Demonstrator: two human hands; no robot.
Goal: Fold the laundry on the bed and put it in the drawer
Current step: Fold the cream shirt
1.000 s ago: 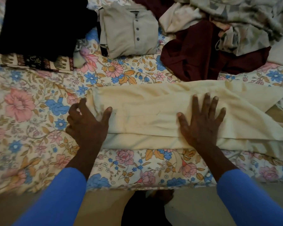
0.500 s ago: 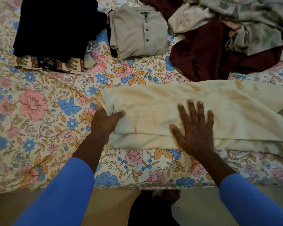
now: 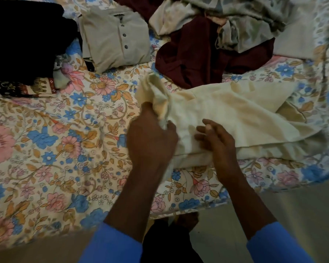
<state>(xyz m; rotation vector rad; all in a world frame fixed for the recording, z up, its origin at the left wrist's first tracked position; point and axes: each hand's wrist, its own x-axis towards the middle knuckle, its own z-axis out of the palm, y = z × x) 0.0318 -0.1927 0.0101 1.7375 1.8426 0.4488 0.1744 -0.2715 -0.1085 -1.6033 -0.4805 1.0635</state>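
A cream garment [image 3: 235, 118] lies in a long strip across the flowered bed sheet [image 3: 46, 141], near the bed's front edge. My left hand [image 3: 150, 137] grips the garment's left end and holds it lifted above the strip, bunched and pointing up. My right hand [image 3: 215, 141] rests on the cloth just right of it, fingers loosely bent toward the left hand. Whether those fingers pinch the fabric is not clear.
Folded pieces lie at the back left: a black one [image 3: 23, 38] on a patterned cloth [image 3: 27, 88] and a beige buttoned shirt [image 3: 114, 37]. A maroon garment [image 3: 203, 57] and a grey-green floral heap [image 3: 245, 21] lie unfolded at the back right. The floor [image 3: 273, 205] runs below.
My left hand took hold of the cream garment's left end and lifted it up and to the right. My right hand went from flat on the cloth to loosely bent.
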